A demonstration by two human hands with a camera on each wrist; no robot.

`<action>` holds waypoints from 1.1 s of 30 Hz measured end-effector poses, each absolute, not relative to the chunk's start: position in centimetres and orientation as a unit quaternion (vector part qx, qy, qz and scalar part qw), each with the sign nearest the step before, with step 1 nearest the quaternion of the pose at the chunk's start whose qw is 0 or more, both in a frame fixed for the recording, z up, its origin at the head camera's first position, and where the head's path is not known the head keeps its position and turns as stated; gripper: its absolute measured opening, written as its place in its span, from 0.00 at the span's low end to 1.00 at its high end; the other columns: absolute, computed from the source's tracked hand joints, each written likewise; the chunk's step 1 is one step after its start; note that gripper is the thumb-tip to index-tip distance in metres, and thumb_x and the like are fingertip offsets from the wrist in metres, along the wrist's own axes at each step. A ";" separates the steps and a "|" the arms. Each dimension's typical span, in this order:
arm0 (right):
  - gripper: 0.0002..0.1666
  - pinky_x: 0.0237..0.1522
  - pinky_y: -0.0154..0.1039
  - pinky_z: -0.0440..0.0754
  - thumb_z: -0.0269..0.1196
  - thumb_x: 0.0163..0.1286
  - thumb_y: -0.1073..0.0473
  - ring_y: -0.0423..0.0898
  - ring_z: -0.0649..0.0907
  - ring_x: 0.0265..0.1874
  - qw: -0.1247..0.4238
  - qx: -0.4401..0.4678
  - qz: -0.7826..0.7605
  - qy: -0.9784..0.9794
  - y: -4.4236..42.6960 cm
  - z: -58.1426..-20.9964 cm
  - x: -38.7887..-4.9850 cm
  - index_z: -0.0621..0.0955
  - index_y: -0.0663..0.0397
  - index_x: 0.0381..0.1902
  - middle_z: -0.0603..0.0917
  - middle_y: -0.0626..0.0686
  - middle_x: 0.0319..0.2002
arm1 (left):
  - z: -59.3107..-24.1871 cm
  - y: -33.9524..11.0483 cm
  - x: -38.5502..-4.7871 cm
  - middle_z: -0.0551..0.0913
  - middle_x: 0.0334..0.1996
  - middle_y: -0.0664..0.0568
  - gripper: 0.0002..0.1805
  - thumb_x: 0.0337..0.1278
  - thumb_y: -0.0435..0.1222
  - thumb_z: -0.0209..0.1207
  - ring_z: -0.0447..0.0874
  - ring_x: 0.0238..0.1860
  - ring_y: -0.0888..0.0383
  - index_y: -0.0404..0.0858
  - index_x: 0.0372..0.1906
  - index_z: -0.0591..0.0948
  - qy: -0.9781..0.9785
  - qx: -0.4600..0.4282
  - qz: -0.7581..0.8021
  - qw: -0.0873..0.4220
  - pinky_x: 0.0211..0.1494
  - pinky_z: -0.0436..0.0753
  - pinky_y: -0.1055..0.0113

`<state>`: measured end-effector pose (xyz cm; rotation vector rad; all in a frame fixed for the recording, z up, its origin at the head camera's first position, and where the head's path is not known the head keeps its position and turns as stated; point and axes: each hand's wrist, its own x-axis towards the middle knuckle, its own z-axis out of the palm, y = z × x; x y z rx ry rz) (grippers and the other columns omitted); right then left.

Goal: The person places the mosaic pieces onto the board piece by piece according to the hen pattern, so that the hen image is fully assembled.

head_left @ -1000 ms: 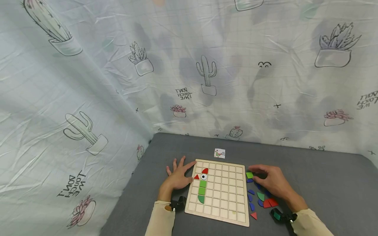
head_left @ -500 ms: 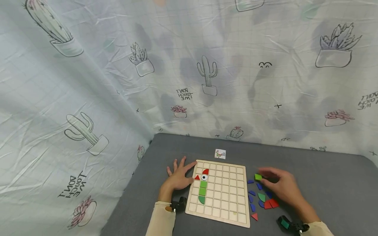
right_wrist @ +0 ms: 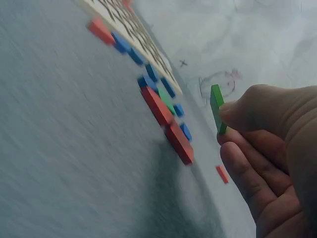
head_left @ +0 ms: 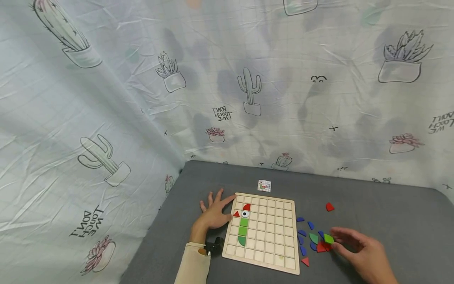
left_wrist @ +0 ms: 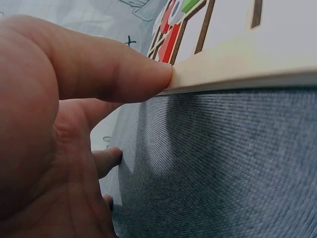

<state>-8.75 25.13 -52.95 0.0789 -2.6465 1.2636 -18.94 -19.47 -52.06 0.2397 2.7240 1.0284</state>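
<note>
My right hand (head_left: 365, 252) pinches a light green square tile (head_left: 328, 239) between thumb and fingers. In the right wrist view the green tile (right_wrist: 218, 109) is held on edge, above the table. Below it in the head view lie red pieces (head_left: 320, 247), partly hidden by the tile and hand. My left hand (head_left: 214, 213) lies with spread fingers at the left edge of a wooden grid board (head_left: 269, 228). In the left wrist view the thumb (left_wrist: 143, 79) touches the board's rim (left_wrist: 223, 79). The board bears red, green and eye-printed tiles (head_left: 245, 213) in its left columns.
Right of the board lie several blue pieces (head_left: 302, 232), a green quarter-round piece (head_left: 313, 238) and a red triangle (head_left: 305, 261). A lone red piece (head_left: 330, 207) sits farther back on the grey table (head_left: 213, 177). A small printed card (head_left: 264, 185) lies behind the board.
My right hand has carried the green tile away from the board's right edge, rightward and nearer to me. The lone red piece farther back now shows. The left hand has stayed put.
</note>
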 end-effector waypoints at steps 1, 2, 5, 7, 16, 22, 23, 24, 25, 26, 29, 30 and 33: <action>0.23 0.39 0.19 0.85 0.82 0.60 0.66 0.24 0.88 0.39 0.100 0.024 0.427 -0.898 24.8 -52.9 -8.4 0.91 0.56 0.54 0.95 0.56 0.47 | -52.0 -19.5 -18.9 0.48 0.90 0.36 0.41 0.65 0.34 0.68 0.27 0.88 0.25 0.52 0.83 0.74 0.926 0.081 0.351 0.110 0.78 0.23 0.17; 0.23 0.39 0.19 0.85 0.83 0.60 0.66 0.25 0.89 0.38 0.099 0.024 0.427 -0.899 24.4 -52.9 -8.2 0.91 0.56 0.54 0.95 0.56 0.47 | -52.0 -19.5 -18.9 0.48 0.90 0.37 0.41 0.65 0.34 0.68 0.27 0.88 0.25 0.52 0.83 0.74 0.926 0.081 0.351 0.111 0.78 0.23 0.17; 0.24 0.39 0.20 0.86 0.83 0.57 0.68 0.27 0.90 0.37 0.113 0.039 0.431 -0.894 23.3 -52.9 -7.6 0.91 0.56 0.52 0.94 0.55 0.46 | -52.1 -19.5 -18.8 0.48 0.90 0.37 0.41 0.65 0.34 0.68 0.27 0.88 0.25 0.52 0.83 0.73 0.926 0.080 0.351 0.111 0.78 0.23 0.17; 0.24 0.38 0.21 0.86 0.83 0.56 0.70 0.28 0.90 0.36 0.127 0.053 0.438 -0.888 22.5 -53.0 -7.5 0.91 0.55 0.51 0.94 0.54 0.44 | -52.1 -19.5 -18.8 0.48 0.90 0.37 0.41 0.65 0.34 0.68 0.28 0.88 0.25 0.52 0.83 0.73 0.926 0.079 0.351 0.112 0.78 0.23 0.17; 0.23 0.39 0.31 0.91 0.84 0.56 0.66 0.30 0.91 0.37 0.096 0.059 0.481 -0.869 18.5 -53.0 -7.4 0.92 0.49 0.50 0.94 0.48 0.44 | -52.0 -19.5 -18.9 0.49 0.90 0.37 0.40 0.65 0.35 0.68 0.28 0.89 0.25 0.52 0.83 0.74 0.928 0.080 0.348 0.110 0.78 0.23 0.17; 0.22 0.42 0.33 0.92 0.83 0.58 0.68 0.34 0.91 0.39 0.065 0.090 0.517 -0.849 16.2 -53.2 -7.6 0.92 0.48 0.50 0.94 0.47 0.45 | -51.9 -19.5 -18.9 0.49 0.90 0.37 0.41 0.65 0.34 0.68 0.28 0.89 0.25 0.52 0.83 0.73 0.928 0.081 0.347 0.110 0.78 0.24 0.17; 0.22 0.41 0.33 0.92 0.83 0.58 0.68 0.34 0.91 0.39 0.064 0.096 0.514 -0.850 15.8 -53.2 -7.7 0.92 0.48 0.50 0.94 0.46 0.44 | -51.9 -19.5 -18.9 0.49 0.90 0.37 0.41 0.65 0.34 0.68 0.28 0.89 0.25 0.52 0.83 0.73 0.928 0.080 0.347 0.110 0.78 0.24 0.17; 0.21 0.41 0.33 0.92 0.83 0.58 0.67 0.34 0.91 0.38 0.064 0.101 0.512 -0.850 15.5 -53.3 -7.8 0.92 0.47 0.49 0.94 0.45 0.44 | -51.9 -19.5 -18.9 0.49 0.90 0.37 0.41 0.65 0.34 0.68 0.28 0.89 0.25 0.52 0.83 0.73 0.928 0.080 0.347 0.110 0.78 0.24 0.17; 0.21 0.40 0.34 0.92 0.83 0.59 0.67 0.34 0.91 0.38 0.065 0.107 0.510 -0.851 15.2 -53.3 -7.8 0.92 0.47 0.49 0.95 0.44 0.43 | -51.9 -19.5 -18.9 0.49 0.90 0.37 0.41 0.65 0.34 0.68 0.28 0.89 0.25 0.52 0.83 0.73 0.928 0.080 0.346 0.110 0.78 0.24 0.17; 0.21 0.40 0.34 0.92 0.83 0.59 0.66 0.35 0.91 0.39 0.066 0.116 0.509 -0.850 14.9 -53.3 -7.9 0.92 0.47 0.50 0.95 0.44 0.43 | -51.9 -19.5 -18.9 0.49 0.90 0.37 0.41 0.65 0.34 0.68 0.28 0.89 0.25 0.52 0.83 0.73 0.928 0.080 0.346 0.110 0.78 0.24 0.17; 0.20 0.40 0.35 0.92 0.82 0.61 0.64 0.37 0.93 0.39 0.059 0.144 0.511 -0.845 14.0 -53.3 -8.1 0.92 0.48 0.50 0.95 0.45 0.44 | -51.9 -19.5 -18.9 0.49 0.90 0.37 0.41 0.65 0.34 0.68 0.28 0.89 0.25 0.52 0.83 0.73 0.929 0.079 0.346 0.109 0.78 0.24 0.17; 0.20 0.41 0.36 0.92 0.82 0.61 0.64 0.38 0.93 0.40 0.053 0.152 0.515 -0.842 13.7 -53.3 -8.1 0.92 0.49 0.51 0.95 0.46 0.44 | -51.9 -19.5 -18.9 0.49 0.90 0.37 0.41 0.65 0.34 0.68 0.28 0.89 0.25 0.52 0.83 0.74 0.929 0.079 0.346 0.109 0.78 0.24 0.17; 0.19 0.44 0.35 0.92 0.82 0.61 0.63 0.39 0.93 0.42 0.030 0.163 0.517 -0.840 12.6 -53.2 -8.4 0.92 0.49 0.50 0.95 0.46 0.45 | -51.9 -19.5 -18.8 0.49 0.90 0.37 0.41 0.64 0.34 0.67 0.28 0.88 0.25 0.52 0.83 0.73 0.928 0.080 0.347 0.109 0.78 0.24 0.17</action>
